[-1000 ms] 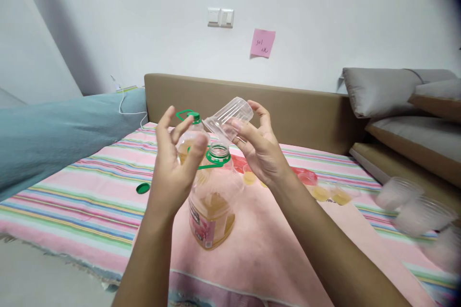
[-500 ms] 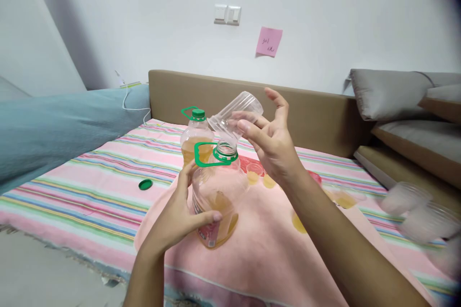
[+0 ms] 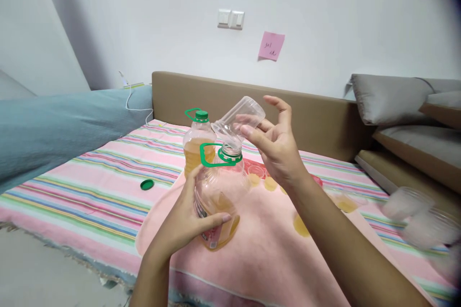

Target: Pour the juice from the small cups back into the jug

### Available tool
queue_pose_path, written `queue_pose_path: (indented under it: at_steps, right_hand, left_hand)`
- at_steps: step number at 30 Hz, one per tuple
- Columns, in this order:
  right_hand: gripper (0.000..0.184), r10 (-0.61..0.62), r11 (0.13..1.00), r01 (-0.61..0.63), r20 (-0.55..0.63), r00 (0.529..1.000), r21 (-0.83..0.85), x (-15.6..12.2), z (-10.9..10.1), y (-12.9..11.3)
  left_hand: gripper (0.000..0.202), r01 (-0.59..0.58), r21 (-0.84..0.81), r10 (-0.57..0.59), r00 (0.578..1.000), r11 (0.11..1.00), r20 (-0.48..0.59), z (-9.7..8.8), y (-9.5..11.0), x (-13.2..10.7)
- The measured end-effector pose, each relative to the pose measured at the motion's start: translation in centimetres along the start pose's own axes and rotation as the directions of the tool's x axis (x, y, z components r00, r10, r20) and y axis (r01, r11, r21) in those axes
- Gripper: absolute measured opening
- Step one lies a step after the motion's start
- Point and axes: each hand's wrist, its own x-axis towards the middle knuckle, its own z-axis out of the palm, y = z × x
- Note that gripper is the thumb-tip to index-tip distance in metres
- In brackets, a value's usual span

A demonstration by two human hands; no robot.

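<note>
My left hand (image 3: 187, 223) wraps around the lower body of an uncapped clear oil bottle (image 3: 220, 196) with a green neck ring and handle; a little yellow liquid sits at its bottom. My right hand (image 3: 277, 146) pinches a clear plastic cup (image 3: 238, 120) tipped mouth-down against the bottle's open neck, with the other fingers spread. Behind stands a second, capped bottle (image 3: 197, 139) part full of yellow liquid. A loose green cap (image 3: 147, 184) lies on the striped blanket to the left.
Several small clear cups of yellow liquid (image 3: 270, 183) stand on the pink cloth (image 3: 273, 244) behind my right forearm. Blurred empty cups (image 3: 418, 213) show at the right edge. A teal cushion (image 3: 61, 124) lies at left, grey sofa cushions (image 3: 389, 98) at right, and a brown headboard (image 3: 309, 115) behind.
My left hand dropped from beside the cup to grip the bottle's body. The cup stayed tipped at the bottle's neck while my right hand's fingers spread.
</note>
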Motion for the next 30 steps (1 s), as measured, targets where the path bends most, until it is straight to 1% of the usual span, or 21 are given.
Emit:
queue_pose_path:
  at_steps: [7, 11, 16, 21, 22, 26, 30]
  right_hand:
    - [0.066, 0.006, 1.0, -0.006, 0.02, 1.0, 0.003, 0.06, 0.0, -0.73]
    - [0.062, -0.006, 1.0, 0.006, 0.047, 0.999, -0.015, 0.08, -0.13, -0.7]
    - [0.063, -0.025, 1.0, 0.025, 0.038, 0.999, -0.009, 0.11, -0.07, -0.4]
    - [0.076, -0.013, 1.0, 0.013, -0.007, 1.0, -0.002, 0.27, -0.04, -0.25]
    - [0.077, -0.013, 1.0, 0.013, -0.008, 1.0, -0.005, 0.31, -0.07, -0.23]
    - [0.065, -0.025, 0.999, 0.027, 0.042, 0.999, -0.048, 0.46, -0.24, -0.19]
    - [0.066, -0.042, 0.996, 0.046, 0.052, 0.998, -0.08, 0.53, -0.28, -0.08]
  left_hand:
    - [0.12, 0.007, -0.005, -0.007, 1.0, 1.0, 0.0, 0.01, -0.06, -0.01]
    - [0.117, -0.011, -0.011, 0.011, 1.0, 1.0, -0.012, 0.25, -0.45, 0.08]
    - [0.117, -0.034, -0.039, 0.033, 0.999, 0.999, -0.013, 0.28, -0.75, 0.17]
    - [0.116, -0.016, -0.039, 0.016, 1.0, 0.999, -0.007, 0.24, -0.62, 0.12]
    - [0.116, -0.019, -0.038, 0.018, 1.0, 0.999, -0.01, 0.25, -0.6, 0.12]
    - [0.116, -0.029, -0.026, 0.028, 0.999, 0.999, -0.023, 0.23, -0.59, 0.19]
    - [0.115, -0.043, -0.017, 0.043, 0.999, 0.999, -0.02, 0.21, -0.74, 0.24]
